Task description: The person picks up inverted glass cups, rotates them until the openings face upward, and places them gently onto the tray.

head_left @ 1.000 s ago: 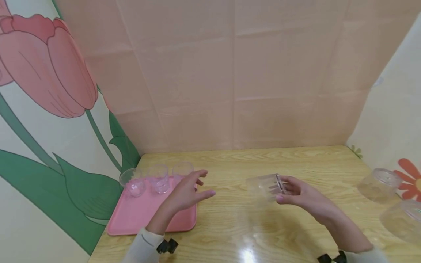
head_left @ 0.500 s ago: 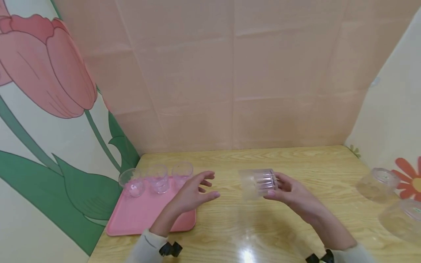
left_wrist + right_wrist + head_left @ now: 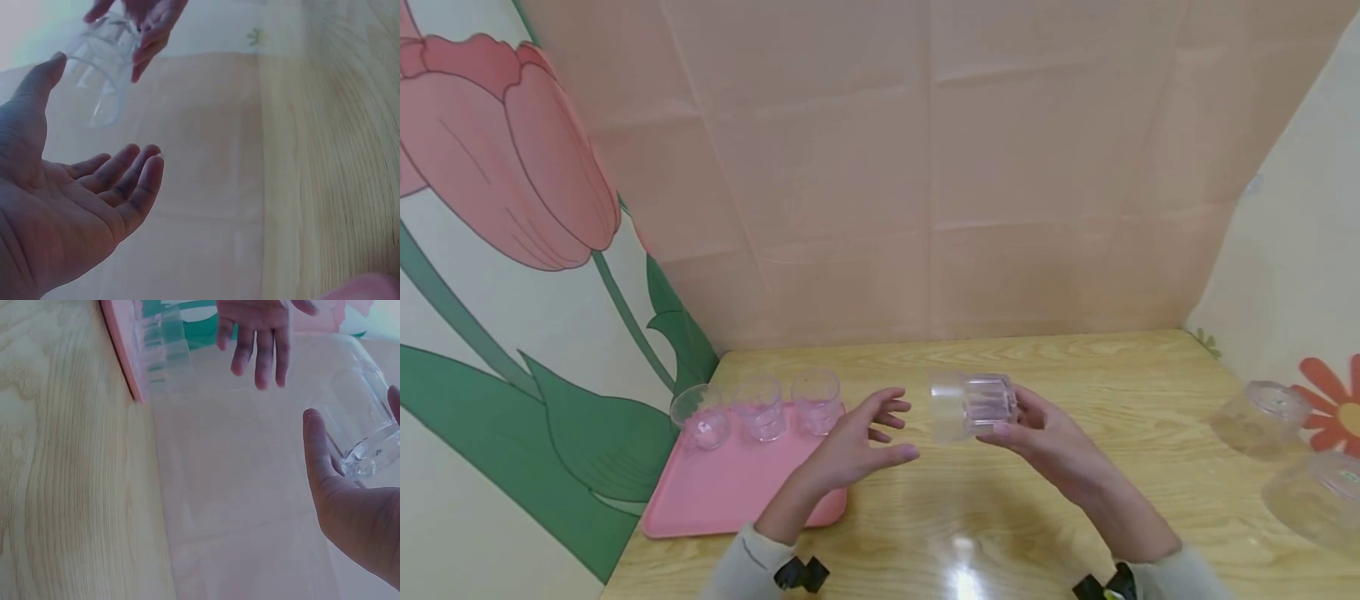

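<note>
A clear cup (image 3: 977,406) lies on its side in the air above the table, its mouth toward the left. My right hand (image 3: 1063,446) grips it around the base, with the thumb below and the fingers behind. Just left of the cup's mouth, my left hand (image 3: 857,446) hovers with fingers spread and palm facing the cup, holding nothing. In the left wrist view a gap shows between the left hand (image 3: 75,200) and the cup (image 3: 97,75). The right wrist view shows the cup's ribbed base (image 3: 372,453) between the right thumb and fingers.
Behind the left hand, a pink tray (image 3: 722,492) holds three clear cups (image 3: 765,414) in a row along its back. Two upside-down clear cups (image 3: 1262,421) stand at the table's right side. A pink-beige sheet (image 3: 925,208) hangs along the back edge of the wooden table (image 3: 910,533).
My right hand has carried the cup leftward and slightly up, turning its side toward the head view. My left hand has shifted right, narrowing the gap to the cup.
</note>
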A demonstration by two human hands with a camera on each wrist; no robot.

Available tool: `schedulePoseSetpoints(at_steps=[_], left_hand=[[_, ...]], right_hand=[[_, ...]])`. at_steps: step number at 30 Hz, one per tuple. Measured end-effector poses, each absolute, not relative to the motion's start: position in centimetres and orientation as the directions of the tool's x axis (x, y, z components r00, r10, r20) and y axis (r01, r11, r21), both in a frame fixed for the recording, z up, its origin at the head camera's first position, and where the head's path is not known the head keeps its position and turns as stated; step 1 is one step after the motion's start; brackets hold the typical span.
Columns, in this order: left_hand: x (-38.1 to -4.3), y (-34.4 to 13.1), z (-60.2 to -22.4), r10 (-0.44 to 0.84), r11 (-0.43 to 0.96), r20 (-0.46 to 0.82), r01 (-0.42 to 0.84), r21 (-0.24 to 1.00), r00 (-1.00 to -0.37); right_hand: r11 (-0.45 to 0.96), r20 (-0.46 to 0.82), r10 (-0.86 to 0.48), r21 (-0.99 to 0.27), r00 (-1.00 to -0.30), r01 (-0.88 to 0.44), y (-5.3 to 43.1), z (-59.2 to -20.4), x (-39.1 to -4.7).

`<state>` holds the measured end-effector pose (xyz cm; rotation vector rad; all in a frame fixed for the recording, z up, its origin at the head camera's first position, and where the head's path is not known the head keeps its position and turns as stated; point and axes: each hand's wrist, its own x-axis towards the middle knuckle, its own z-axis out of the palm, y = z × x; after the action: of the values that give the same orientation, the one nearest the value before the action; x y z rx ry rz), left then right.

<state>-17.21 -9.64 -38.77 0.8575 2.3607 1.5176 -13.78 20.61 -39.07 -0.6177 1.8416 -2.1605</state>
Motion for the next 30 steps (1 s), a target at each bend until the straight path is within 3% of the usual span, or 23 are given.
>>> schedulePoseSetpoints(at_steps=[18, 30], left_hand=[[-17.0, -8.4, -38.6, 0.599, 0.224, 0.064, 0.244, 0.943, -0.798], [-16.9, -7.3, -38.4, 0.587, 0.129, 0.098, 0.212, 0.969, -0.804]], right_hand=[[-0.250, 0.217, -0.463, -0.962, -0.860, -0.108, 18.4, -38.8, -14.4], [-0.242, 0.240, -0.502, -0.961, -0.831, -0.131, 18.1, -39.4, -14.5]])
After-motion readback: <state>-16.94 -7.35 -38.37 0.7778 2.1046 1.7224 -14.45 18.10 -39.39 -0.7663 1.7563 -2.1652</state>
